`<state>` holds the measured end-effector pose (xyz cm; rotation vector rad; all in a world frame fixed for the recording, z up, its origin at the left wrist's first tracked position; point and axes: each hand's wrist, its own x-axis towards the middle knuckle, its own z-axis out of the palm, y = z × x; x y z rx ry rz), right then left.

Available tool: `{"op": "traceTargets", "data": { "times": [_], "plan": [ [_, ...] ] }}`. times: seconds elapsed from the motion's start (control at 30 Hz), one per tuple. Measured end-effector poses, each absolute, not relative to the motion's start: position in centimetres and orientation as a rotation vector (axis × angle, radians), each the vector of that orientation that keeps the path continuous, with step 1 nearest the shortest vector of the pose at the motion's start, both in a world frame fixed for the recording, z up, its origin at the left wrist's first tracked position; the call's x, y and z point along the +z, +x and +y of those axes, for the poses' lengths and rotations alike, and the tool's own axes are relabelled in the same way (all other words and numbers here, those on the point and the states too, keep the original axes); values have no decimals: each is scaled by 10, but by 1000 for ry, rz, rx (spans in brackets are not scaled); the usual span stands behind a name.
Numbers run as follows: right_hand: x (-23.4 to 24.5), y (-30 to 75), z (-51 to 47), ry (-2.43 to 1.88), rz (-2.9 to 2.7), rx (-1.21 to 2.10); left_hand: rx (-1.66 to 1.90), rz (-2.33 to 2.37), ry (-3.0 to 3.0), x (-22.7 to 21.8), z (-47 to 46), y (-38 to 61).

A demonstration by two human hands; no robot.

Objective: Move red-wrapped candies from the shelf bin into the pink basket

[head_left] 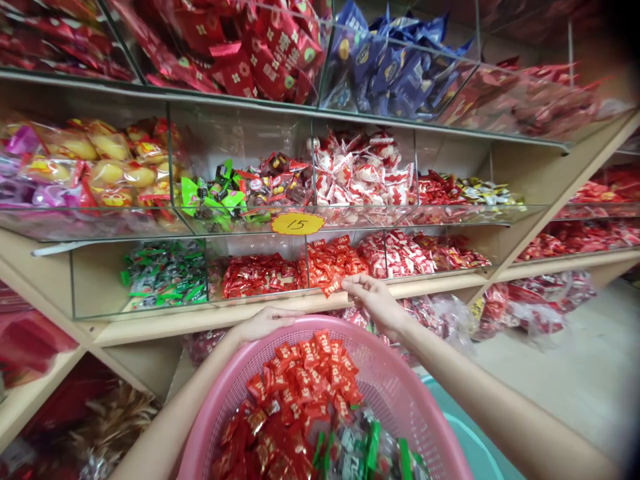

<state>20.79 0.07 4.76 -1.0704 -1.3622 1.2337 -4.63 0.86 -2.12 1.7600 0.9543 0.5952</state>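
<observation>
A pink plastic basket [400, 393] sits low in front of me, filled with red wrapped candies [305, 387] and some green ones [370, 450]. My left hand [263, 323] grips the basket's far rim, fingers curled over it. My right hand [373, 297] reaches to the front edge of the lowest glass bin and pinches a red wrapped candy [332, 285] there. That bin [330, 263] holds a heap of the same red candies.
Glass-fronted bins on wooden shelves hold green candies [165, 273], white-red packets [360, 170], yellow cakes [100, 160] and blue packets [395, 60]. A yellow price tag marked 15 [297, 223] sticks on the glass. Clear bags of sweets [530, 300] lie on the floor at right.
</observation>
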Motion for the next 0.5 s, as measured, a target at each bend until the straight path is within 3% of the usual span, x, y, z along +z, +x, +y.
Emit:
{"op": "traceTargets", "data": {
  "times": [0.2,0.5],
  "plan": [
    [21,183,-15,-1044,-1486,1408,607,892,1746,-21,7,-42],
    [6,169,-9,-1152,-1973,1278,617,882,1758,-29,12,-47]
  ]
}}
